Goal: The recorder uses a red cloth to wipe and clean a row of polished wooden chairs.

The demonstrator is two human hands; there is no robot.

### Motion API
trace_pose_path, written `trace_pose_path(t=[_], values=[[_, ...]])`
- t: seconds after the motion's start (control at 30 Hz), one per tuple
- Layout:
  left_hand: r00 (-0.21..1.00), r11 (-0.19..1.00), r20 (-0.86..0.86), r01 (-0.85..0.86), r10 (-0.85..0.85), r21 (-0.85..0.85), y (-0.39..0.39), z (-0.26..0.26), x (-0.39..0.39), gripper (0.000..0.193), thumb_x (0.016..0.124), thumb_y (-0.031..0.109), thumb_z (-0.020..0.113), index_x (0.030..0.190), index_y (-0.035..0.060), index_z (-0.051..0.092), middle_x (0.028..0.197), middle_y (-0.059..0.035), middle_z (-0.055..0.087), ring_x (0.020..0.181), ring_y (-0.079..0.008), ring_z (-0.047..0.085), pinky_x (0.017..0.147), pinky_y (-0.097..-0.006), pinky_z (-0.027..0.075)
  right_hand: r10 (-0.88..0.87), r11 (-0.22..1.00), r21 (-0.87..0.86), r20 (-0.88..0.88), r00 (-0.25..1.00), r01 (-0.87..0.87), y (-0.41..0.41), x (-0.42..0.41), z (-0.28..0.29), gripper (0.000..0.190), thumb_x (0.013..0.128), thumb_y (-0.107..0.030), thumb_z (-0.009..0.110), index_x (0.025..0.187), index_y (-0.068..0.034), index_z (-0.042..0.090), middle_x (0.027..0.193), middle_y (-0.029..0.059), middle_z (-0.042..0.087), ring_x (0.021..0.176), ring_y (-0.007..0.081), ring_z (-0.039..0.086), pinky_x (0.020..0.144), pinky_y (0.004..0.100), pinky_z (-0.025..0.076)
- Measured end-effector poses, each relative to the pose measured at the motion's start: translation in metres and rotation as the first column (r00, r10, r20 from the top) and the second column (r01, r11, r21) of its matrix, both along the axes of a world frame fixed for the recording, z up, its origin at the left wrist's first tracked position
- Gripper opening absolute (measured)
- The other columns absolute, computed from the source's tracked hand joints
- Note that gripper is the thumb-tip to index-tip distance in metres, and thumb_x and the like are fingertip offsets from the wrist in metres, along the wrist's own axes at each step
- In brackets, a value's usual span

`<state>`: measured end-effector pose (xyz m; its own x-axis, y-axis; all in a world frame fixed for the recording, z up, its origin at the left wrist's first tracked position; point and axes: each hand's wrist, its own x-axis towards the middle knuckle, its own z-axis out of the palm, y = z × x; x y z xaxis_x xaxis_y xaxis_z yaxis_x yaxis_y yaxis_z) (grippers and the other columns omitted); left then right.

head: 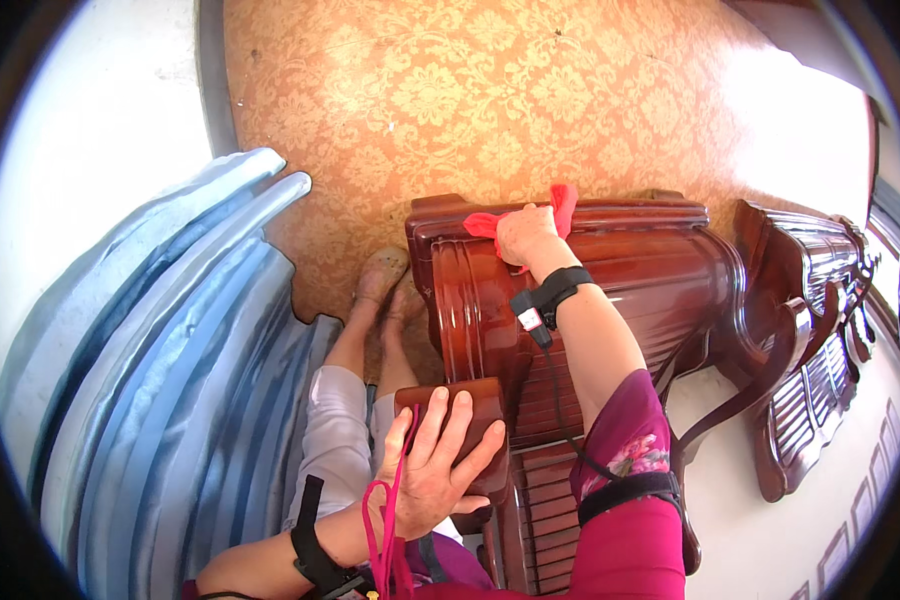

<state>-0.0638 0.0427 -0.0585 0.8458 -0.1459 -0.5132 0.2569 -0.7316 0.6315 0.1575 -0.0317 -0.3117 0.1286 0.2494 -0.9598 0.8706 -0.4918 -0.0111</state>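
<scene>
My right hand (529,234) is closed around a bunched red cloth (562,208), whose ends stick out on both sides of the fist. It presses at the front rail of a glossy dark-red wooden bench or chair (630,262). My left hand (427,476) lies palm down with spread fingers on the flat end of a wooden armrest (454,442), gripping nothing. A thin pink cord (390,495) hangs over the back of that hand. Black straps circle both wrists, and a small black device (529,311) is attached at the right one.
A blue-grey curtain (195,375) hangs in folds at the left. My feet (382,274) stand between it and the bench, on a tan floral-patterned floor (457,97). Another slatted wooden seat (802,375) stands at the right, by a pale wall (727,465).
</scene>
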Motion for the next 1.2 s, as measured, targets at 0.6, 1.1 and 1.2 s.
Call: trace_pose_path(t=[0.6,1.1,1.2], values=[[1.000,0.999,0.015,-0.021,0.022,-0.045,-0.001,-0.002,0.001,0.087,0.054,0.058,0.071,0.130,0.0203,0.049,0.138,-0.0234,0.038,0.129,-0.0393,0.035,0.101,-0.0540,0.022,-0.126,0.977,0.159,-0.113,0.986,0.143,-0.033,0.011,-0.005,0.025,0.080,-0.026,0.062,0.105,-0.028,0.067,0.111,0.0073,0.057,0.109,0.0307,0.052,0.089,0.0463,0.045],[1.000,1.000,0.023,0.014,-0.014,-0.006,0.003,-0.001,-0.001,0.089,0.053,0.060,0.069,0.129,0.0182,0.049,0.139,-0.0247,0.037,0.130,-0.0396,0.034,0.101,-0.0541,0.023,0.006,0.983,0.185,-0.089,0.996,0.011,-0.031,0.005,0.020,0.026,0.083,-0.017,0.056,0.105,-0.025,0.068,0.114,0.0050,0.054,0.111,0.0260,0.048,0.092,0.0489,0.038],[0.999,1.000,0.014,0.029,-0.029,0.000,0.000,0.000,0.003,0.090,0.053,0.061,0.069,0.129,0.0181,0.049,0.139,-0.0246,0.036,0.130,-0.0399,0.034,0.100,-0.0540,0.024,0.241,0.960,0.150,-0.003,0.971,-0.237,-0.017,-0.007,0.012,0.027,0.086,-0.021,0.052,0.109,-0.017,0.067,0.115,0.0059,0.056,0.114,0.0274,0.047,0.095,0.0518,0.035]])
